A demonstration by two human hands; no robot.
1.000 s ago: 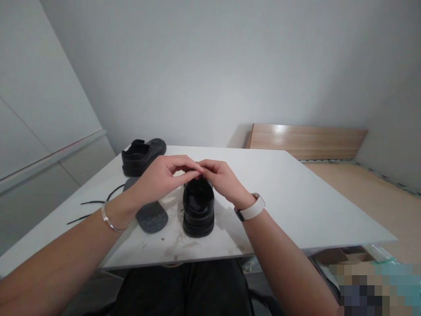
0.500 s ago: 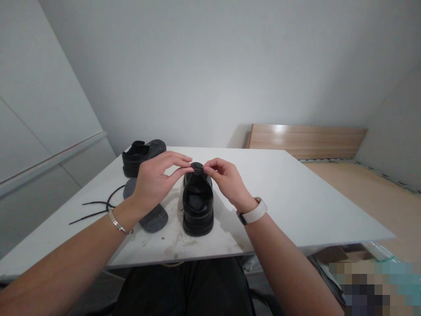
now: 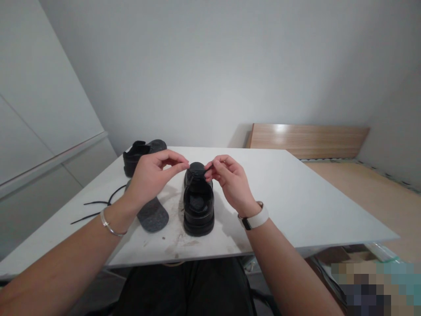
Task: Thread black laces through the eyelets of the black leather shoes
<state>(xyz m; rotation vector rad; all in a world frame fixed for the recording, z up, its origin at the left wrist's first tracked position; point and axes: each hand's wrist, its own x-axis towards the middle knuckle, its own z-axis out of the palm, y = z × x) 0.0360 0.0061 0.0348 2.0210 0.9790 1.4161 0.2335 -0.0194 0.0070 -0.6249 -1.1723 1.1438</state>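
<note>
A black shoe (image 3: 198, 219) stands upright on the white table, heel toward me and toe pointing away. My right hand (image 3: 230, 180) is pinched at the right of its lace area, with a short dark strip of shoelace (image 3: 209, 167) between the fingers. Thumb and fingertips of my left hand (image 3: 154, 173) are closed together at the left of the shoe's front; whatever they hold is too small to make out. Beside the shoe lies a grey insole (image 3: 154, 217), partly covered by my left hand and wrist.
Another black shoe (image 3: 131, 160) stands at the back left of the table (image 3: 279, 197). A loose black lace (image 3: 95, 202) lies at the left. Dirt marks the tabletop around the near shoe. A wooden board (image 3: 305, 138) rises behind the table at the right.
My right hand has drawn back slightly from the shoe's front, and a dark lace strip now shows in its fingers. My left hand has shifted slightly left.
</note>
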